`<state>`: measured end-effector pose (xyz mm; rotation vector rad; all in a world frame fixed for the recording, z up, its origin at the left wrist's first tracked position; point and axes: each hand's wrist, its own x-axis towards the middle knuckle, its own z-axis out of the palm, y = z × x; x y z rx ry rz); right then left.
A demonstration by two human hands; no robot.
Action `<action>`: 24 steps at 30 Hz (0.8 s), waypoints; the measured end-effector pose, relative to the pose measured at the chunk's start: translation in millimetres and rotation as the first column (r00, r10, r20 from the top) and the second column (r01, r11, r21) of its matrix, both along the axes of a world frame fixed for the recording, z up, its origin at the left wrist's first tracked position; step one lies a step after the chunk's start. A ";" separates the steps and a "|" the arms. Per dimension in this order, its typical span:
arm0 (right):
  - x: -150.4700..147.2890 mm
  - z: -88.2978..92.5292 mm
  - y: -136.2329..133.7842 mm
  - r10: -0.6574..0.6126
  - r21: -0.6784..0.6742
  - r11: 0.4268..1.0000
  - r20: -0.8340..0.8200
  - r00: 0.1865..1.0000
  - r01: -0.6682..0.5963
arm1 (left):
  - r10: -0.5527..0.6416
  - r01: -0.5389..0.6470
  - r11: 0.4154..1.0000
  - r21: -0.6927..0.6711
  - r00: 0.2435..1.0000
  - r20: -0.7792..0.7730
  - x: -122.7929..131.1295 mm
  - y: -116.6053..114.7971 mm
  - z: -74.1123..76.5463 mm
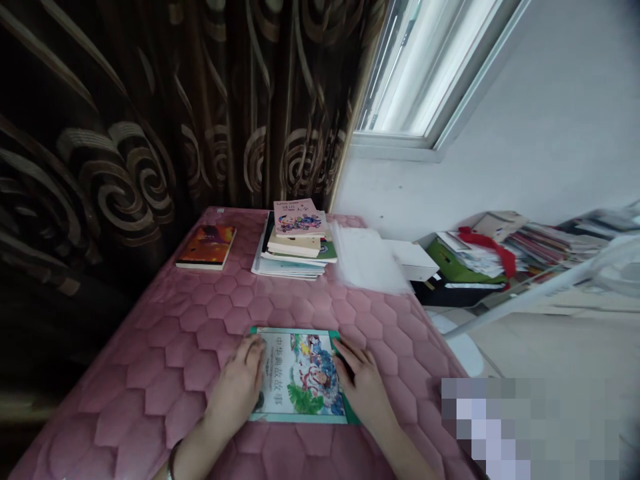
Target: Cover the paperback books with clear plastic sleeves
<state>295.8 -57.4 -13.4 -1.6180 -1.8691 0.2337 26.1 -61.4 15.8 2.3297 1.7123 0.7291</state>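
A green-edged picture book (300, 373) lies flat on the pink quilted surface (165, 373) close in front of me. My left hand (237, 387) rests on the book's left edge with its fingers stretched forward along the cover. On the right edge lies my right hand (363, 383), fingers flat and slightly apart. Neither hand grips the book; both press lightly on its sides.
Farther back stand a stack of books (296, 247) topped by a pink one, an orange book (207, 247) to its left and a white pile of sheets (367, 260) to its right. A dark patterned curtain (150, 120) hangs behind. Boxes and papers (480, 257) clutter the floor at right.
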 end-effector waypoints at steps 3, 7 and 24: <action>-0.1 2.1 -0.5 -0.001 -0.001 1.000 -0.008 1.000 0.001 | -0.261 0.252 0.937 -0.241 0.965 -0.003 -4.4 -9.2 17.0; 0.0 0.7 -0.2 0.005 -0.004 1.000 -0.028 1.000 -0.005 | -0.348 0.306 0.834 -0.459 0.937 -0.008 -8.2 -13.6 43.6; 4.5 7.4 1.3 -0.002 -0.107 0.994 -0.213 0.977 -0.021 | -0.394 0.371 0.832 -0.413 0.919 0.032 -7.6 -8.4 57.0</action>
